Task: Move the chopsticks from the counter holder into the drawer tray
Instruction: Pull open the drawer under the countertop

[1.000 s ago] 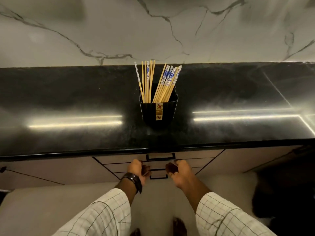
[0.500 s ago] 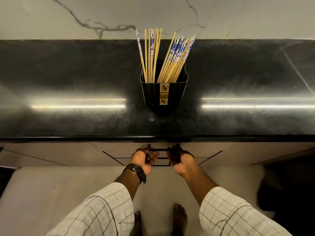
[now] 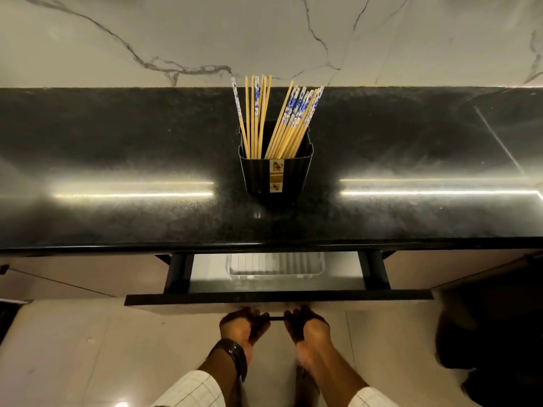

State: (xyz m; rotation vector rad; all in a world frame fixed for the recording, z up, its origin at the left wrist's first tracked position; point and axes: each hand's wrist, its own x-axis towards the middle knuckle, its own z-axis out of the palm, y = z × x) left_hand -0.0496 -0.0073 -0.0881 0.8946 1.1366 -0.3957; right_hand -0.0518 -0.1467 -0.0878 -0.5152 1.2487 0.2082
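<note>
Several wooden chopsticks [image 3: 289, 121], some with blue-and-white tops, stand in a black holder [image 3: 275, 177] in the middle of the black counter [image 3: 117, 160]. Below the counter edge a drawer [image 3: 276, 298] stands partly pulled out. Inside it lies a clear ribbed tray [image 3: 276, 267], its far part hidden under the counter. My left hand [image 3: 242, 326] and my right hand [image 3: 305, 324] both grip the dark drawer handle [image 3: 276, 318], side by side.
A white marble wall [image 3: 264, 36] rises behind the counter. Beige cabinet fronts [image 3: 82, 277] flank the drawer. The pale tiled floor [image 3: 88, 348] lies below, with a dark shape [image 3: 484, 333] at the lower right.
The top drawer has slid out toward me with both hands on its handle, and the clear tray inside has come into view. A second ago the hands were lower on the cabinet front.
</note>
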